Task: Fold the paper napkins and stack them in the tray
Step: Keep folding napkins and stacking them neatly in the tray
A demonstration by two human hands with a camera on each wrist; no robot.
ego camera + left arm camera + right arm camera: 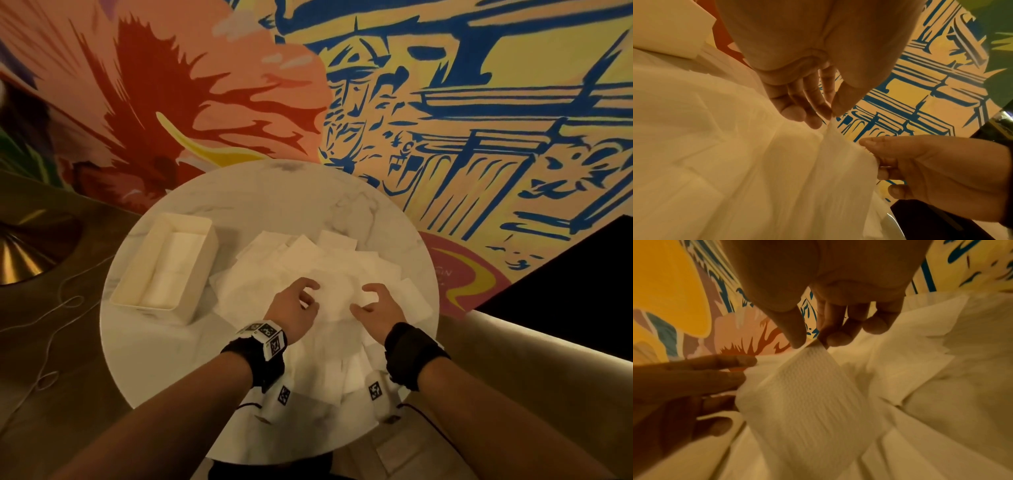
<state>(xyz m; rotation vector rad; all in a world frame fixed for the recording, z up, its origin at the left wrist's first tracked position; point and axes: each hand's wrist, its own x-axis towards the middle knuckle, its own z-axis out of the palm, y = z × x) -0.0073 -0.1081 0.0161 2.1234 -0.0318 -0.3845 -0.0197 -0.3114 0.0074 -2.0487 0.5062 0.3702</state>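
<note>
Both hands pinch one white paper napkin (337, 296) by its upper corners: left hand (297, 306) between thumb and fingertips, right hand (377, 306) likewise. It hangs over the loose napkin pile (308, 260) at the round marble table's (274, 192) middle. Near the left edge, a cream tray (191, 224) holds folded napkins (171, 270).

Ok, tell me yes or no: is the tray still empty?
No, the head view shows folded white napkins already lying inside the tray on the left of the table.
</note>
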